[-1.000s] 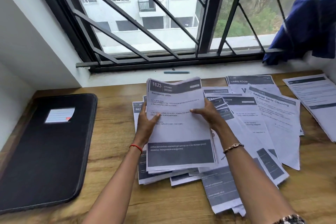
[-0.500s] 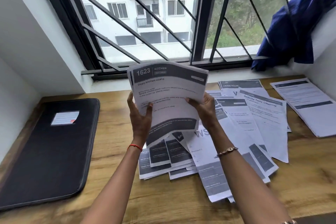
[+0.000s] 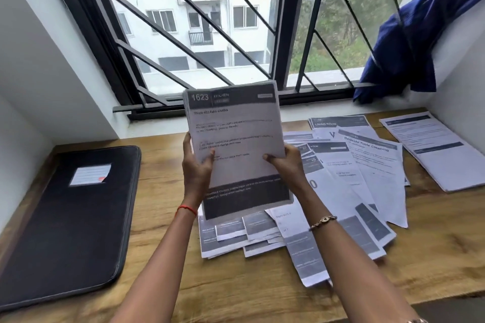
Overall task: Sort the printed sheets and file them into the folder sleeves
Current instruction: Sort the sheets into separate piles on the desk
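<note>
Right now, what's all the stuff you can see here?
held sheets: small stack, white with dark grey bands, upright above the table
loose sheets: many, white and grey, spread over the table's middle and right
folder: one, black, closed, flat on the table's left
table: one, brown wood, below the window
window bars: several, black, behind the table
blue cloth: one, dark blue, hanging at the window's right
left hand: one, grips the held sheets' left edge
right hand: one, grips their right edge

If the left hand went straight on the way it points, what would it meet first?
Probably the window's lower frame: the left hand, holding the sheaf, points up toward it. Depth unclear.
</note>
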Demonstrator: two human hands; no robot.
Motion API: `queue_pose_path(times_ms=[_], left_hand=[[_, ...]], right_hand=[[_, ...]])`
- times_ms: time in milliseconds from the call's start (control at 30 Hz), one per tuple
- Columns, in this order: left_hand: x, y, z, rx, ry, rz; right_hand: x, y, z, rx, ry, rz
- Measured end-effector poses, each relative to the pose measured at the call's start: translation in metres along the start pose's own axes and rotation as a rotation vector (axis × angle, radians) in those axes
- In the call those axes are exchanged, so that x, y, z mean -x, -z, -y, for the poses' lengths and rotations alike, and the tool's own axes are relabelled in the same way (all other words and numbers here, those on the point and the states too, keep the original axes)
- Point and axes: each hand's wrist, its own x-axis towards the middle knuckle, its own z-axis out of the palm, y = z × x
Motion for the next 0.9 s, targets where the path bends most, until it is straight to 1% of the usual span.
queue_pose_path(times_ms=[100,233,300,367,433,533,633,733,800,900], left_hand=[[-0.01,0.004,-0.003,0.12,0.131,0.109],[0.002,0.002,0.006,0.352,0.444,0.278],[0.015,0.001,0.015,0.372,0.549,0.331],[0.029,-0.002,0.025,0.38,0.603,0.352],[0.042,-0.008,0.033,0.381,0.638,0.353],[0.051,-0.019,0.041,0.311,0.661,0.383],[0.05,-0.033,0.044,0.223,0.622,0.408],[0.046,-0.044,0.05,0.13,0.582,0.382],[0.045,-0.051,0.052,0.102,0.58,0.347],[0.044,-0.058,0.057,0.112,0.576,0.281]], right_hand=[[-0.002,0.011,0.001,-0.065,-0.084,0.002],[0.007,0.023,-0.015,-0.115,-0.228,-0.001],[0.016,0.03,-0.03,-0.111,-0.311,0.016],[0.027,0.037,-0.045,-0.077,-0.379,0.01],[0.038,0.044,-0.057,-0.047,-0.405,-0.015],[0.049,0.055,-0.067,-0.021,-0.41,-0.017],[0.049,0.069,-0.072,-0.054,-0.438,0.027],[0.038,0.085,-0.069,-0.038,-0.463,0.025],[0.024,0.1,-0.069,0.045,-0.445,-0.063],[0.002,0.128,-0.081,0.21,-0.398,-0.301]])
